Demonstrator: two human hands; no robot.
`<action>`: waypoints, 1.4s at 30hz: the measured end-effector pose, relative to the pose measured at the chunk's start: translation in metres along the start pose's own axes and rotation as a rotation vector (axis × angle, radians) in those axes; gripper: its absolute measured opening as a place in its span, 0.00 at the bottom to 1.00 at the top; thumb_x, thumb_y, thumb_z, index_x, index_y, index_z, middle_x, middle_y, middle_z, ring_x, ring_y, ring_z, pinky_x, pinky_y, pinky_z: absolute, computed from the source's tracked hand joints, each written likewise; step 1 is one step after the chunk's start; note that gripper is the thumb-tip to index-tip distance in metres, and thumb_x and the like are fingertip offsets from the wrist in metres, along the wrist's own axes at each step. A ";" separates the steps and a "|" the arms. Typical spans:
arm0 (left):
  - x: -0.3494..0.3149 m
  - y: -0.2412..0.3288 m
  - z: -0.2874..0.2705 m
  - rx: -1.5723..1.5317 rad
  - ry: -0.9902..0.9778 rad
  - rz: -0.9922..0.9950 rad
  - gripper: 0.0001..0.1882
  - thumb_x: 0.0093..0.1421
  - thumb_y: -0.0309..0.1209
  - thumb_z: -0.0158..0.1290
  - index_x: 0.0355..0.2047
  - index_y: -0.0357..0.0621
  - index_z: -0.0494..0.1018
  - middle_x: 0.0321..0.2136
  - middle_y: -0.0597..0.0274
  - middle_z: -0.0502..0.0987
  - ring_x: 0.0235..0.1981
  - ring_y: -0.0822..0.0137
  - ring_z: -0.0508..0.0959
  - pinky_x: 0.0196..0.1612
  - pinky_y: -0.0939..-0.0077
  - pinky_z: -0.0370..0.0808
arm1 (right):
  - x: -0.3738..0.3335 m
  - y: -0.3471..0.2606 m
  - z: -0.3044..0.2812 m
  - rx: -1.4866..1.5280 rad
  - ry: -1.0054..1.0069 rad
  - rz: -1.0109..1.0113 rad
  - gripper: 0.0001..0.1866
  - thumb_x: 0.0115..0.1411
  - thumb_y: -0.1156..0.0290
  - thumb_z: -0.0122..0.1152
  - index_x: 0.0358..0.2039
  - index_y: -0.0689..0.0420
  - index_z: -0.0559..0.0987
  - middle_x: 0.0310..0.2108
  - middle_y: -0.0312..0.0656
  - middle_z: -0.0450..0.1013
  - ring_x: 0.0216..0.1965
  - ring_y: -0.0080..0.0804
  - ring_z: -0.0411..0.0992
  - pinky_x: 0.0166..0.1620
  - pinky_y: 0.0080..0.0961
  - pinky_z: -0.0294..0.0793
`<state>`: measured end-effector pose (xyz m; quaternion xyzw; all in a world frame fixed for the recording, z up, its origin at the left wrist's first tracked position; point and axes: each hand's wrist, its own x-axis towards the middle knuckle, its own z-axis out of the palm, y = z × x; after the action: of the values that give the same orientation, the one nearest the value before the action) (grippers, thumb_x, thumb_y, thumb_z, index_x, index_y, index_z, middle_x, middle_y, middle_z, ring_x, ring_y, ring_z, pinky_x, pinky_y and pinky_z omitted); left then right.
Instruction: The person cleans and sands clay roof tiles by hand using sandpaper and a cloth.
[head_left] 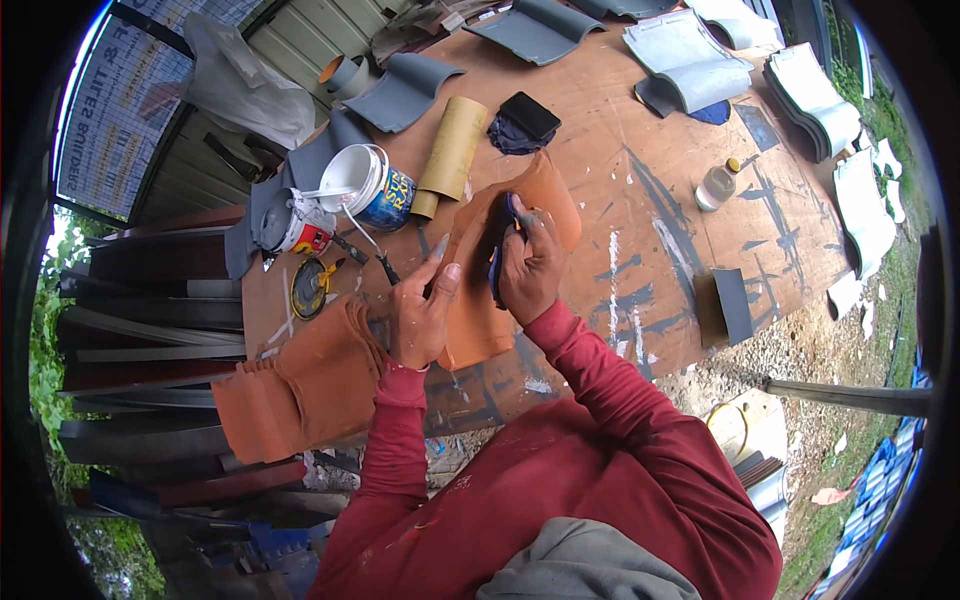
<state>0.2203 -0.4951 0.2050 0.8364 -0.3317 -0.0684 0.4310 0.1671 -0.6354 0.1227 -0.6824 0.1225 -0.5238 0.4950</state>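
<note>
Near the frame's centre, 1 orange tile [478, 322] lies on the worktop [590, 150]; the right hand [532, 265] clutches a dark blue cloth [494, 275] against it. The left hand [419, 315], half-curled, meets its left edge, grip unclear.

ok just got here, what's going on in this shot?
A person is working on an orange tile on the table. The right hand presses a dark blue cloth to its face; the left hand is at its left edge. A stack of orange tiles sits by the left forearm. A white bucket, grey tiles and a phone are farther back.
</note>
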 end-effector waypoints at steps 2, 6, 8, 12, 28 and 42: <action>-0.005 -0.008 0.006 -0.009 0.009 -0.019 0.29 0.71 0.45 0.50 0.60 0.30 0.71 0.46 0.41 0.82 0.46 0.62 0.81 0.49 0.69 0.76 | -0.016 -0.015 0.022 -0.020 0.121 -0.024 0.18 0.59 0.86 0.54 0.50 0.64 0.79 0.44 0.53 0.74 0.46 0.50 0.75 0.53 0.36 0.72; -0.001 -0.011 0.010 -0.085 0.050 0.021 0.28 0.72 0.45 0.50 0.60 0.30 0.71 0.45 0.42 0.82 0.45 0.66 0.80 0.49 0.68 0.76 | -0.060 -0.018 -0.002 0.112 -0.169 -0.073 0.17 0.58 0.85 0.56 0.48 0.64 0.80 0.42 0.51 0.76 0.46 0.49 0.75 0.53 0.36 0.73; -0.002 -0.010 0.006 -0.059 0.045 0.021 0.28 0.73 0.44 0.49 0.60 0.30 0.71 0.46 0.44 0.82 0.46 0.67 0.80 0.50 0.69 0.75 | -0.062 -0.010 -0.024 0.135 -0.347 -0.074 0.17 0.58 0.85 0.56 0.48 0.63 0.80 0.41 0.50 0.76 0.45 0.48 0.76 0.52 0.37 0.73; -0.002 -0.019 0.010 -0.129 0.047 0.079 0.27 0.74 0.43 0.46 0.59 0.28 0.71 0.48 0.53 0.81 0.47 0.71 0.76 0.54 0.74 0.71 | -0.013 -0.030 -0.026 0.753 -0.063 0.636 0.14 0.64 0.79 0.59 0.50 0.62 0.80 0.37 0.43 0.73 0.40 0.30 0.76 0.46 0.29 0.75; 0.054 -0.059 -0.036 0.174 -0.115 -0.032 0.29 0.72 0.45 0.49 0.54 0.24 0.72 0.47 0.43 0.80 0.51 0.58 0.79 0.55 0.65 0.72 | -0.121 0.152 -0.017 -0.040 -0.579 0.864 0.12 0.59 0.76 0.56 0.44 0.60 0.73 0.34 0.49 0.71 0.34 0.46 0.75 0.42 0.35 0.77; 0.038 -0.116 -0.052 0.183 0.159 -0.200 0.35 0.75 0.58 0.30 0.30 0.36 0.67 0.25 0.63 0.67 0.30 0.68 0.65 0.37 0.65 0.67 | -0.051 0.037 0.085 -0.292 -0.327 -0.054 0.29 0.57 0.60 0.64 0.61 0.46 0.76 0.54 0.60 0.68 0.50 0.57 0.70 0.53 0.45 0.71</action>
<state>0.3280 -0.4363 0.1551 0.9039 -0.2166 -0.0139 0.3687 0.2299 -0.5720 0.0663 -0.8257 0.0970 -0.3959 0.3899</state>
